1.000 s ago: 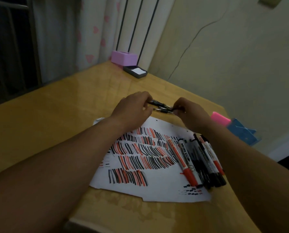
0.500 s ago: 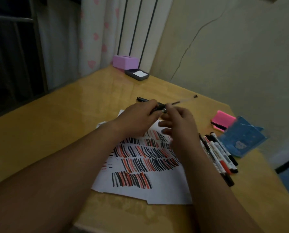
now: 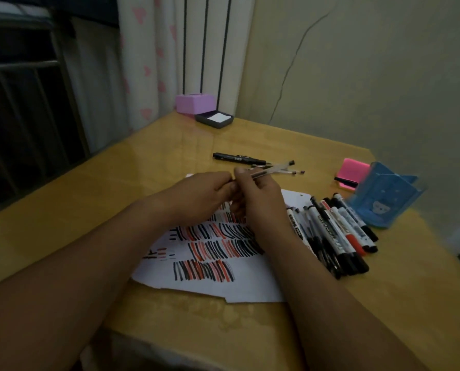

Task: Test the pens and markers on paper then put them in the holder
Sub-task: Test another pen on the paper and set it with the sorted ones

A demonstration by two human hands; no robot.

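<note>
My right hand (image 3: 258, 195) pinches a clear-barrelled pen (image 3: 273, 168) that points up and to the right, just above the white paper (image 3: 250, 285) covered in red and black strokes. My left hand (image 3: 204, 194) meets it at the pen's near end, fingers curled round that end. A black pen (image 3: 238, 158) lies on the table behind my hands, with another thin clear pen (image 3: 294, 172) beside it. Several markers (image 3: 333, 231) lie in a heap on the paper's right edge. The blue holder (image 3: 384, 194) stands at the right.
A pink sticky-note pad (image 3: 353, 172) with a black clip sits left of the holder. A purple box (image 3: 195, 103) and a dark tray with white paper (image 3: 215, 119) stand at the far corner by the curtain. The table's right edge runs close behind the holder.
The camera view rose and widened. The black pen has left my left hand and now lies on the table. My hands came closer together with the clear pen between them.
</note>
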